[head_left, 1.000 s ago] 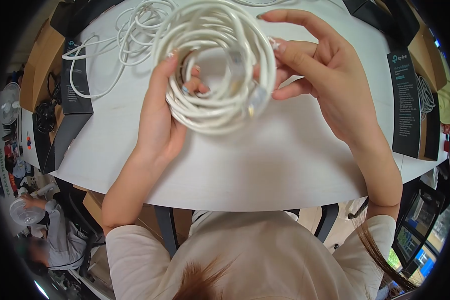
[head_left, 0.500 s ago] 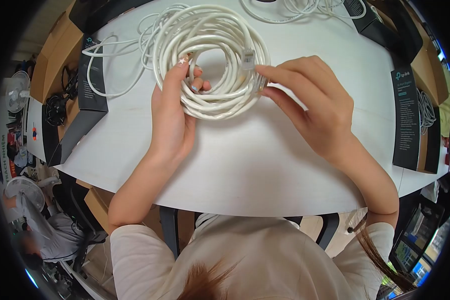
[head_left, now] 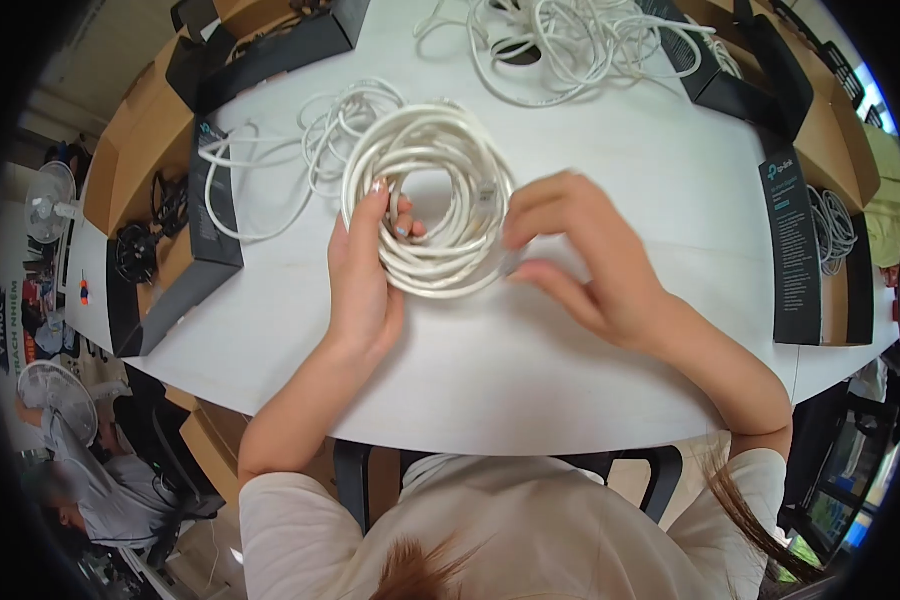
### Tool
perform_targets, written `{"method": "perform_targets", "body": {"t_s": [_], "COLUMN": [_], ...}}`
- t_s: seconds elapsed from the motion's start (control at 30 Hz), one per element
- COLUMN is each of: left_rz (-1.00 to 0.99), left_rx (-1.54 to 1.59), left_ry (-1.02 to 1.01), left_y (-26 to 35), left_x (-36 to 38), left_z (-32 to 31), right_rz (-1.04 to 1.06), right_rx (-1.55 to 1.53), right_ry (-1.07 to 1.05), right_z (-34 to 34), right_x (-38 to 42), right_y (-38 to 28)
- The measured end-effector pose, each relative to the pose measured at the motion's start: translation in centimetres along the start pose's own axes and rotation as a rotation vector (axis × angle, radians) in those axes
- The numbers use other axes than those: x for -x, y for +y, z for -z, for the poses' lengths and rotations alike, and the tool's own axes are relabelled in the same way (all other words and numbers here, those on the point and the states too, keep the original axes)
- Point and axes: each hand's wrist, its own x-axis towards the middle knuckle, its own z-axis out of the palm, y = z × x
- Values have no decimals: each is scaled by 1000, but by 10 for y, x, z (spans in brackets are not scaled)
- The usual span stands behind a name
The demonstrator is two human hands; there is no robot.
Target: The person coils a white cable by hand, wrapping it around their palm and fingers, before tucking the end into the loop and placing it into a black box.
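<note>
Nearest: person's lt. shirt (head_left: 530, 530), at bench (head_left: 450, 390) edge.

L hand (head_left: 363, 270): closed round L side of coil, thumb in front, fingertips showing thru centre hole.

R hand (head_left: 580, 250): at coil's R rim, thumb & fingers part-bent, small gap betw.; blurred, can't tell if tips grip anything.

Item 1: coil of wht. cable (head_left: 450, 275), many turns, held up over bench betw. both hands, open centre facing cam. Pale plug (head_left: 487, 192) at inner R side, blurred.

Item 2: loose wht. cable (head_left: 342, 125), tangled, on bench L of & beyond coil.

Item 3: blk. box, R (head_left: 795, 250), tp-link lettering, open, brn. inside; grey cable bundle (head_left: 833, 230) in it.

Item 4: blk. box, L (head_left: 215, 200), open; blk. cable bundle (head_left: 137, 250) in it.

Item 5: 2nd wht. tangle (head_left: 570, 50), far side of bench, nr. far R box (head_left: 692, 62).

Bkgd., L: seated person in grey (head_left: 130, 495), wht. fan (head_left: 50, 203).
</note>
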Motion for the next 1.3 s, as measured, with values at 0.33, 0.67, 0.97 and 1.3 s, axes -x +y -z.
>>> {"method": "perform_targets", "body": {"t_s": [0.33,0.67,0.97,1.3], "left_rz": [177,322,160,110], "left_rx": [72,-189,-244,-287], "left_ry": [-91,-497,-616,-598], "left_y": [1,-18,-12,-2], "left_x": [6,15,12,13], "left_z": [-3,5,4,-9], "right_rz": [-434,-773,-721,-720], "right_rx": [-417,-551,-599,-307], "right_ry": [127,-407,-311,-378], "right_z": [16,45,45,59], "right_x": [2,0,0,-10], "right_y": [12,16,11,-9]}}
